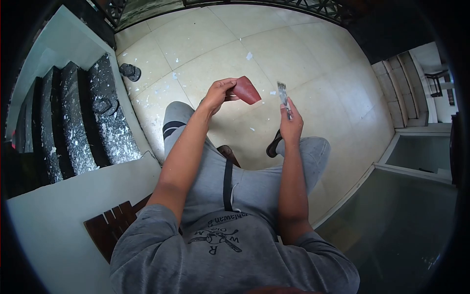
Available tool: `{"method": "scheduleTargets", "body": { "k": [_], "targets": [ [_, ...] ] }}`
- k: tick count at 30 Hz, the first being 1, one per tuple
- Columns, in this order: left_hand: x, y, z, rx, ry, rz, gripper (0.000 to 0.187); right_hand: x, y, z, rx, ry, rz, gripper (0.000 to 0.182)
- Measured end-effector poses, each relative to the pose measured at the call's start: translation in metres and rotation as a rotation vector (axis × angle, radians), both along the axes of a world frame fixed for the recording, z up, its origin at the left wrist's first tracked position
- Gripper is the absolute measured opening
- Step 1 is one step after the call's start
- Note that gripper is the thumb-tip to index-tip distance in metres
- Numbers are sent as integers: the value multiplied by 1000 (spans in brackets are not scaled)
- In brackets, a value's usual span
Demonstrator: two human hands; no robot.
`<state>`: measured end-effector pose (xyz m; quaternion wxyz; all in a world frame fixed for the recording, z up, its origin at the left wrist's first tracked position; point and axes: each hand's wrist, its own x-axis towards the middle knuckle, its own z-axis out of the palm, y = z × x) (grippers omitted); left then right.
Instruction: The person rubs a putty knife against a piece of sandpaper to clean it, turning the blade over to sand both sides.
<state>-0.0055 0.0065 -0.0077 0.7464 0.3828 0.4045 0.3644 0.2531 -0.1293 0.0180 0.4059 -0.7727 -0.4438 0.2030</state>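
Note:
My left hand (218,95) is closed on the edge of a reddish-brown, curved sheet of sandpaper (247,91), held out above the floor in front of my knees. To its right, my right hand (292,122) grips a putty knife (282,92) by its handle, the blade pointing up and away from me. The blade looks smeared with pale residue. A gap separates the sandpaper from the knife. Both hands are in the air, my right forearm over my right thigh.
Pale flakes (249,56) lie scattered on the tiled floor (303,54). Dark steps (115,134) on the left are covered in white flakes, with dark footwear (130,72) beside them. A slatted wooden seat (105,230) is behind my left side. A glass panel (391,210) stands at right.

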Motion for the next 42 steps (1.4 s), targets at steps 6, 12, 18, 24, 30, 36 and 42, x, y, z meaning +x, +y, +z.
{"method": "scheduleTargets", "body": {
  "k": [6, 12, 18, 24, 30, 36, 42],
  "targets": [
    [2, -1, 6, 60, 63, -54, 30, -12, -8, 20, 33, 1305, 405, 36],
    [5, -11, 22, 230, 47, -118, 31, -27, -12, 23, 22, 1439, 553, 37],
    [0, -33, 53, 280, -346, -111, 33, -38, -18, 32, -47, 1398, 608, 35],
    [8, -56, 86, 406, -37, -9, 23, -40, -21, 37, -76, 1527, 685, 48],
    [2, -55, 108, 262, -44, -9, 18, -45, -16, 37, -126, 1484, 763, 62],
    [0, -43, 110, 353, -13, 112, 10, -43, -2, 33, -184, 1499, 855, 66],
    [-3, -39, 104, 346, 94, 162, 8, -47, 7, 39, -295, 1486, 793, 68]
  ]
}}
